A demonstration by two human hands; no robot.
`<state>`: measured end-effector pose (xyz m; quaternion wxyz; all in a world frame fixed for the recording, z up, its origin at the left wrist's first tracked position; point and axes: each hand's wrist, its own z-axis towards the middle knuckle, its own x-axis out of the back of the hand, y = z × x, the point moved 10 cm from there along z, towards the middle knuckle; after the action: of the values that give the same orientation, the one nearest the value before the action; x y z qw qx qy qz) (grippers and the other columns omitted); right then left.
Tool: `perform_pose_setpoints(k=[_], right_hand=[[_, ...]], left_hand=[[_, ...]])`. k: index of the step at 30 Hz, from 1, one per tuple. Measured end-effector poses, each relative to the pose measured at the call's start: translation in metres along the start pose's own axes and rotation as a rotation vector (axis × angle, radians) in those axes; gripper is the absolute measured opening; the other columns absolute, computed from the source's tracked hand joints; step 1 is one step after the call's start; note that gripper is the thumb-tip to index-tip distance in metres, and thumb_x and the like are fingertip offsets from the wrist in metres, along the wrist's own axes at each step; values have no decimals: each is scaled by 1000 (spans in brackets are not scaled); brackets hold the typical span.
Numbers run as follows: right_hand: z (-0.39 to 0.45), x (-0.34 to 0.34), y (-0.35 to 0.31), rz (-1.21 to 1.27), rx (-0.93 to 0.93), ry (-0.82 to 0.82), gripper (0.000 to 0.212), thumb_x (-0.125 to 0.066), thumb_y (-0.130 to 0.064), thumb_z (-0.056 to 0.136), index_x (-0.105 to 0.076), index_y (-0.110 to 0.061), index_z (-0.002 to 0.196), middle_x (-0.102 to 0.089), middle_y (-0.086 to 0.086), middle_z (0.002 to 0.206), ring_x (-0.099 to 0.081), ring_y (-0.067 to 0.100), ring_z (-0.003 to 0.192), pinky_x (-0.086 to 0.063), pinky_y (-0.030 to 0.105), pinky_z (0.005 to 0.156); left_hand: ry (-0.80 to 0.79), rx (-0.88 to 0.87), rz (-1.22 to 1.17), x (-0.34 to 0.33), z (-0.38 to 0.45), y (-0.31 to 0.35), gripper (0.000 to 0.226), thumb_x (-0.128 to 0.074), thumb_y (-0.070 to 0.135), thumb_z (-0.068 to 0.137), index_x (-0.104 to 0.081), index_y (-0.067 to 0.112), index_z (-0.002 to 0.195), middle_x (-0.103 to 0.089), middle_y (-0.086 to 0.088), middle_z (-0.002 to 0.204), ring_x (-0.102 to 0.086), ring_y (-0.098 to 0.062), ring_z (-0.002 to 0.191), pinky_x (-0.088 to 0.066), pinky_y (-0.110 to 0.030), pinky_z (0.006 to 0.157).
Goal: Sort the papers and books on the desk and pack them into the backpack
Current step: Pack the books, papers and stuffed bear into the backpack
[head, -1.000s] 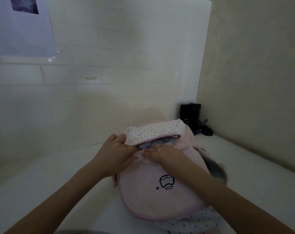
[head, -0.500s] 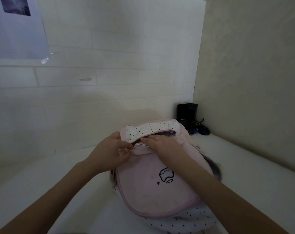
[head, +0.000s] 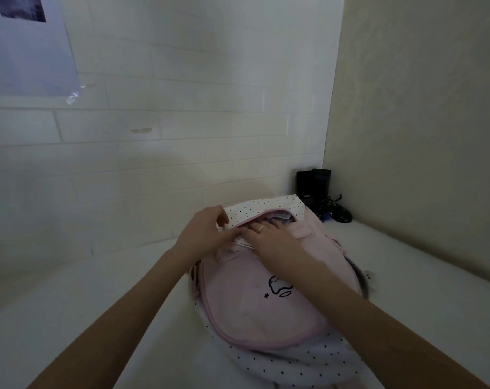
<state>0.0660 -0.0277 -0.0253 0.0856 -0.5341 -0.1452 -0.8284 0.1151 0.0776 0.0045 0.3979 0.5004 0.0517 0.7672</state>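
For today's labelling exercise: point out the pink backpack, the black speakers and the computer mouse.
pink backpack [head: 252,310]: head view, on its front panel.
black speakers [head: 312,182]: head view, on the front face.
computer mouse [head: 342,217]: head view, on its top.

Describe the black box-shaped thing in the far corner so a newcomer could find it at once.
Start where the white brick wall meets the beige side wall, at the back of the white desk. There, just beyond the pink fabric backpack, stands the upright black box-shaped speaker. It is the tall, squared item; the low rounded black mouse lies to its right.
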Motion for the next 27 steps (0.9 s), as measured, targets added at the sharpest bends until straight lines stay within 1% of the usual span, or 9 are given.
perform_pose_setpoints(k=[2,5,8,11,14,18,22,24,27], right_hand=[[0,1,2,-11,-7,-10,44,-39,-12,96,-41,-14,140,-49,11,139,-39,32,133,-21,47,113],[0,0,0,-24,-8,-44,45,-37,-10,97,-38,-13,142,-46,13,142,-37,32,135,-18,46,115],[5,-2,-1,-29,-29,-18,40,-41,-12,95,-46,-11,135,-55,15,131,-46,34,127,-26,47,109],[10,-2,0,-30,-48,8,40,-36,-15,94,-50,-10,130,-60,16,124,-53,35,119,-32,48,105],[12,6,-4,-44,-65,14,53,-16,-21,90,-53,-10,126,-62,15,120,-55,34,115,-35,45,100],[17,21,-2,-38,-100,49,31,-37,-11,96,-54,-11,122,-64,13,116,-57,32,111,-37,40,94],[20,30,-3,-5,-138,72,26,-40,-7,94,-58,-3,112,-64,19,112,-56,36,109,-41,43,90],[20,30,-3,-46,-155,23,26,-39,-7,96,-56,-3,115,-61,18,116,-54,35,113,-42,42,87],[20,28,4,-119,-170,-62,26,-38,-7,97,-53,-6,118,-60,14,118,-55,32,112,-39,37,74]], left_hand=[[-83,-8,165,-11,8,-2,27,-65,39,84,-55,15,81,-58,-1,84,-55,-22,81,-39,-31,65],[-206,-36,448,-27,13,-2,25,-50,36,93,-57,12,91,-63,-12,97,-59,-30,88,-42,-33,69],[-228,-88,595,-25,14,6,33,-43,32,97,-61,5,101,-63,-17,105,-60,-34,96,-43,-34,72],[-201,-159,490,-12,13,5,27,-47,31,93,-57,11,77,-60,-12,81,-57,-31,79,-33,-32,63],[-197,-189,217,-5,10,3,29,-44,30,76,-33,22,52,-37,2,50,-37,-18,53,-24,-31,51],[-196,-224,122,2,12,5,28,-45,27,74,-31,23,49,-36,6,45,-33,-9,45,-25,-25,48],[-193,-281,192,8,16,10,28,-39,34,74,-36,17,52,-35,1,47,-33,-13,47,-23,-25,48],[-189,-321,220,10,17,15,36,-33,44,73,-40,14,55,-36,-1,49,-32,-15,48,-22,-24,48],[-185,-345,219,11,17,22,35,-36,42,75,-40,13,56,-33,-1,49,-28,-12,47,-21,-22,48]])
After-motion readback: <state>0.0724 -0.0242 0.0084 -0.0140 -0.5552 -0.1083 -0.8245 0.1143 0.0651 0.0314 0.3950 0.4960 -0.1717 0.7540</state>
